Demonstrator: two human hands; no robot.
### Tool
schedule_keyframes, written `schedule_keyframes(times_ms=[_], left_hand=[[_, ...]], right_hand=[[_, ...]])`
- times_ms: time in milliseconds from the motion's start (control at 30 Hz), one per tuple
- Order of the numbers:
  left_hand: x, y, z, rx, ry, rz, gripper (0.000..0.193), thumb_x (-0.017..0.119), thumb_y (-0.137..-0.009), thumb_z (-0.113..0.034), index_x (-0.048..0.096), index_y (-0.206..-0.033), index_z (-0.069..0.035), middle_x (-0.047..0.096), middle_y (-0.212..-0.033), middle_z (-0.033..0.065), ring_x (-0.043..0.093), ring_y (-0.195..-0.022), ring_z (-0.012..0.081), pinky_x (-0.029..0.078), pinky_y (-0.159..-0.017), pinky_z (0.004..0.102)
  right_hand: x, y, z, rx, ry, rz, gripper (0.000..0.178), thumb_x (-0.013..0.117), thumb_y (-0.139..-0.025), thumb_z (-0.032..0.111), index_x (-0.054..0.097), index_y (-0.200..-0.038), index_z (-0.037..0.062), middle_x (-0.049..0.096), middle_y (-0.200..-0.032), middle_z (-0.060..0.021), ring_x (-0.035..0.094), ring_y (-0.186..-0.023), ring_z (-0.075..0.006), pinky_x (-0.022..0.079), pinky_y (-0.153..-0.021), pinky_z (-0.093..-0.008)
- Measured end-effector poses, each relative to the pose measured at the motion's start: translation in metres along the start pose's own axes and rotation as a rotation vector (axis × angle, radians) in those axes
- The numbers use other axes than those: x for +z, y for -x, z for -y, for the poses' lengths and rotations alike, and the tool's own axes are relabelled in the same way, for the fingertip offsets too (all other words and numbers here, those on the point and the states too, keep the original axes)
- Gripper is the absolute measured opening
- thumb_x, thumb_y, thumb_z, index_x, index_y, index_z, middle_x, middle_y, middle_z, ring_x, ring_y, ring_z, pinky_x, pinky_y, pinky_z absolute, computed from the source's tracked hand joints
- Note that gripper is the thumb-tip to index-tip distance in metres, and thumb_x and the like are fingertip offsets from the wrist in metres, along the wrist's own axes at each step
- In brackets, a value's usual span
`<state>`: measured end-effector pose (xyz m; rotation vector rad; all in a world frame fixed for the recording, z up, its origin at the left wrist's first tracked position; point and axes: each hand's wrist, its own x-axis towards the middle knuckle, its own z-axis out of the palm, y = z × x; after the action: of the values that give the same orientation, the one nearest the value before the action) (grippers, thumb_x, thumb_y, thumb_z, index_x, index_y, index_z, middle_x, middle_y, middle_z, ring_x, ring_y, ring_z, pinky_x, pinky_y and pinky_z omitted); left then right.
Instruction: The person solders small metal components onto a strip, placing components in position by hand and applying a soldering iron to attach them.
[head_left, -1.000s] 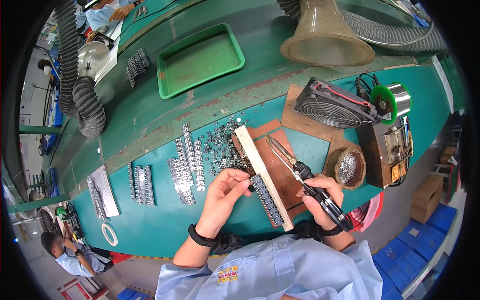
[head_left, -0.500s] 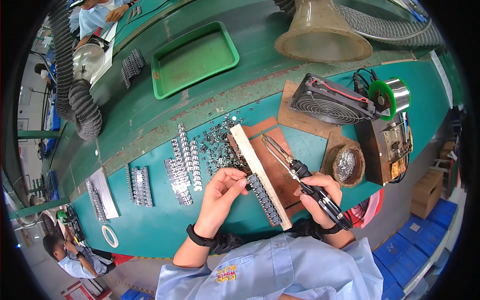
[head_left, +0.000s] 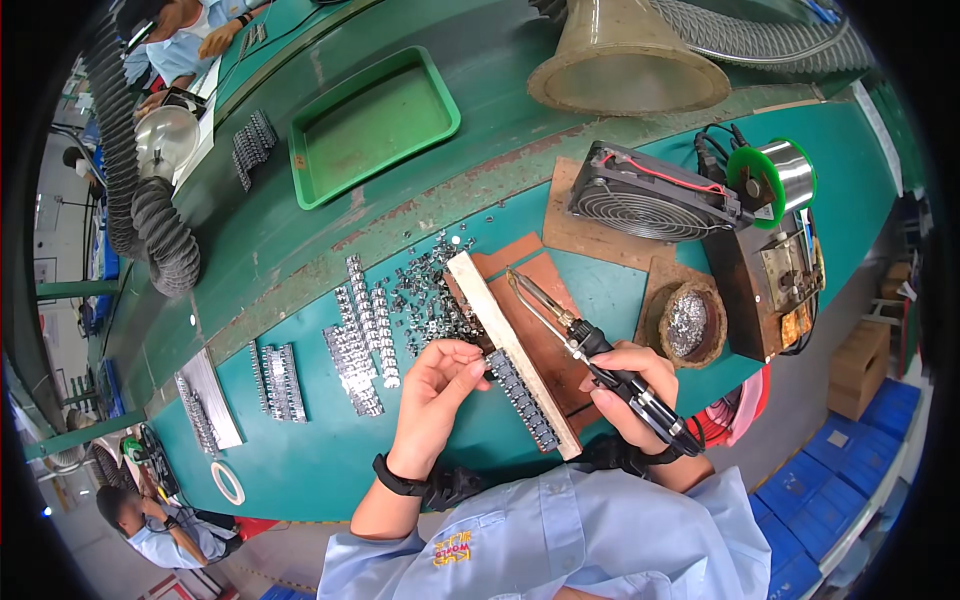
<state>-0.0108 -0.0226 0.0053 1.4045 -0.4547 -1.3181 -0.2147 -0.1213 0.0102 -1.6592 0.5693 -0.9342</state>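
My right hand (head_left: 628,388) grips a black-handled soldering iron (head_left: 570,335), its metal tip pointing up-left over a brown board (head_left: 540,330). My left hand (head_left: 440,385) pinches a small dark part at the row of black components (head_left: 520,395) lined along a pale wooden strip (head_left: 505,345). The strip lies diagonally between both hands. Loose small metal parts (head_left: 425,295) are scattered just above my left hand.
Rows of finished parts (head_left: 358,335) lie to the left. A small fan (head_left: 645,195), solder spool (head_left: 775,175), tip-cleaner bowl (head_left: 685,325), green tray (head_left: 370,125) and fume hood cone (head_left: 625,60) sit farther back. Other people work at the far left.
My left hand has shifted slightly along the component row. The soldering iron stays held over the brown board.
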Motion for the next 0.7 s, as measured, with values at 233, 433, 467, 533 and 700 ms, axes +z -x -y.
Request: schedule_keyframes(times_ms=[233, 433, 467, 533, 700], left_hand=[[-0.0002, 0.0004, -0.0011, -0.011, 0.033, 0.009, 0.012, 0.056, -0.084, -0.005, 0.052, -0.095, -0.002, 0.057, -0.080, 0.0030, 0.057, -0.070, 0.0117, 0.047, -0.067, 0.0249], [-0.0049, 0.0006, -0.0001, -0.064, -0.020, 0.071, 0.011, 0.054, -0.086, -0.008, 0.053, -0.095, -0.001, 0.059, -0.078, 0.0051, 0.057, -0.067, 0.0112, 0.048, -0.064, 0.0249], [-0.0057, 0.0010, -0.0004, -0.080, -0.030, 0.088, 0.012, 0.054, -0.086, -0.008, 0.053, -0.095, -0.001, 0.060, -0.078, 0.0058, 0.056, -0.066, 0.0112, 0.048, -0.064, 0.0248], [-0.0070, 0.0011, -0.0005, -0.097, -0.040, 0.106, 0.012, 0.054, -0.087, -0.009, 0.053, -0.095, -0.001, 0.060, -0.078, 0.0065, 0.056, -0.066, 0.0111, 0.048, -0.063, 0.0248], [-0.0085, 0.0002, 0.0012, -0.129, 0.056, 0.126, 0.013, 0.053, -0.087, -0.011, 0.054, -0.096, -0.002, 0.061, -0.079, 0.0077, 0.056, -0.064, 0.0116, 0.048, -0.063, 0.0256]], right_hand=[[0.0001, 0.0001, 0.0009, 0.019, -0.004, 0.002, 0.025, 0.061, -0.075, 0.006, 0.051, -0.098, 0.0001, 0.061, -0.071, -0.0117, 0.059, -0.063, -0.0188, 0.044, -0.062, -0.0292], [0.0004, 0.0017, 0.0012, 0.033, -0.007, 0.002, 0.025, 0.061, -0.075, 0.006, 0.051, -0.098, -0.0001, 0.060, -0.071, -0.0117, 0.059, -0.063, -0.0187, 0.044, -0.061, -0.0288], [0.0005, 0.0019, 0.0009, 0.033, -0.008, 0.001, 0.025, 0.061, -0.075, 0.006, 0.051, -0.097, -0.0001, 0.060, -0.071, -0.0117, 0.059, -0.063, -0.0187, 0.044, -0.061, -0.0287], [0.0006, 0.0024, 0.0005, 0.034, -0.010, -0.001, 0.025, 0.061, -0.075, 0.006, 0.051, -0.097, 0.0000, 0.060, -0.071, -0.0116, 0.059, -0.063, -0.0187, 0.044, -0.060, -0.0285], [0.0010, 0.0022, 0.0007, 0.050, -0.018, -0.001, 0.025, 0.061, -0.075, 0.007, 0.052, -0.097, 0.0000, 0.060, -0.071, -0.0117, 0.059, -0.064, -0.0187, 0.045, -0.061, -0.0285]])
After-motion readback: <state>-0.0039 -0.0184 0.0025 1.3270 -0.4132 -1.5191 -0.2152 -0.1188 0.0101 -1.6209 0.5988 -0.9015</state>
